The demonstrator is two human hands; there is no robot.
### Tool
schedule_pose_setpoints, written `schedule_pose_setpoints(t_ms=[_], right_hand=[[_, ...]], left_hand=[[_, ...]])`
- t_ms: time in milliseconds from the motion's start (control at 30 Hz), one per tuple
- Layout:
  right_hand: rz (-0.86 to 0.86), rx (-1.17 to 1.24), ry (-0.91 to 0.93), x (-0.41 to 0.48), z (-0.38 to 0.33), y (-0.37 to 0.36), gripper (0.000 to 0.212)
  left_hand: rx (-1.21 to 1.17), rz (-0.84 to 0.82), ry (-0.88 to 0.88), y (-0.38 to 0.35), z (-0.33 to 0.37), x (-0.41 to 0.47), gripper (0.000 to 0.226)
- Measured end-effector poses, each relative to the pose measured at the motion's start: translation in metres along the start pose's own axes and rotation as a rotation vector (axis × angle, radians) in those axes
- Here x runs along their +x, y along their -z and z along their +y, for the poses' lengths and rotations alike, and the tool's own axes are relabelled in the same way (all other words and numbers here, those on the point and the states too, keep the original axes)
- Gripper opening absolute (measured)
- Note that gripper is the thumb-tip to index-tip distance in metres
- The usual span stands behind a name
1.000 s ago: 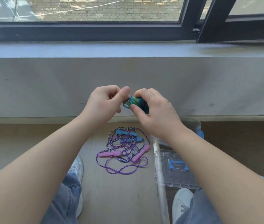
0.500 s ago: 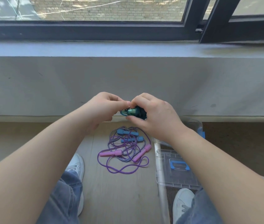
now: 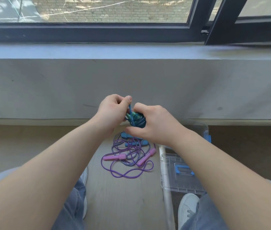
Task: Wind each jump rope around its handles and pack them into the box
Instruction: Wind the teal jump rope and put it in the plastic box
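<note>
My right hand [image 3: 154, 125] is wrapped around the teal jump rope [image 3: 135, 119], which is already a tight bundle on its handles, and I hold it up in front of me above the floor [image 3: 123, 196]. My left hand [image 3: 113, 110] pinches the loose blue tail of the cord between thumb and fingers and draws it upward from the bundle. The cord looks like thin, glossy plastic, so I judge it light, springy and a bit slick; it will want to uncoil the moment I slacken, so the bundle is best gripped across the wraps, with the tail kept taut close to where it leaves them. Below, on the floor, the purple rope with pink handles [image 3: 119, 157] lies tangled with the striped rope with blue handles [image 3: 132, 143]; the striped one looks braided and softer, likely limper and grippier. For those I would take the handles together first, since the cords are looped through each other. The clear box [image 3: 202, 130] stands just right of the pile, its lid [image 3: 181, 180] lying nearer my foot.
</note>
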State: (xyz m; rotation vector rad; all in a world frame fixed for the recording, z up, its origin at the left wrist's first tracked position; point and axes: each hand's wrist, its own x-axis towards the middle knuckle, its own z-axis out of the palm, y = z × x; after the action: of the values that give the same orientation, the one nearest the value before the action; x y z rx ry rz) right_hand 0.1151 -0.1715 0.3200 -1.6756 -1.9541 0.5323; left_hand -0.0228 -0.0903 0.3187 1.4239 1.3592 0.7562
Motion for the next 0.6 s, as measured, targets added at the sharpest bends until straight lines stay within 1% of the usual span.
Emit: schedule_pose_setpoints(t_ms=[133, 200, 267, 367, 467, 533, 600], right_hand=[[0.0, -0.071, 0.032, -0.001, -0.001, -0.001, 0.033], [0.004, -0.03, -0.007, -0.002, 0.003, 0.0, 0.034], [0.002, 0.027, -0.075, -0.005, 0.006, -0.001, 0.034], [-0.045, -0.054, -0.139, -0.01, 0.011, 0.0, 0.034], [-0.076, -0.183, -0.141, -0.012, 0.017, 0.005, 0.026], [-0.105, -0.181, -0.165, -0.013, 0.02, 0.005, 0.023], [-0.118, -0.15, -0.172, -0.015, 0.02, 0.004, 0.021]], left_hand=[[-0.023, 0.027, 0.03, -0.004, -0.006, 0.003, 0.028], [-0.012, 0.041, 0.016, -0.007, -0.006, 0.002, 0.029], [-0.007, 0.016, 0.012, -0.011, -0.006, 0.0, 0.03], [0.03, -0.041, 0.004, -0.018, -0.011, -0.005, 0.03], [0.052, -0.061, -0.043, -0.024, -0.012, -0.009, 0.027], [0.041, -0.068, -0.075, -0.027, -0.01, -0.013, 0.023], [-0.001, -0.102, -0.061, -0.028, -0.008, -0.018, 0.02]])
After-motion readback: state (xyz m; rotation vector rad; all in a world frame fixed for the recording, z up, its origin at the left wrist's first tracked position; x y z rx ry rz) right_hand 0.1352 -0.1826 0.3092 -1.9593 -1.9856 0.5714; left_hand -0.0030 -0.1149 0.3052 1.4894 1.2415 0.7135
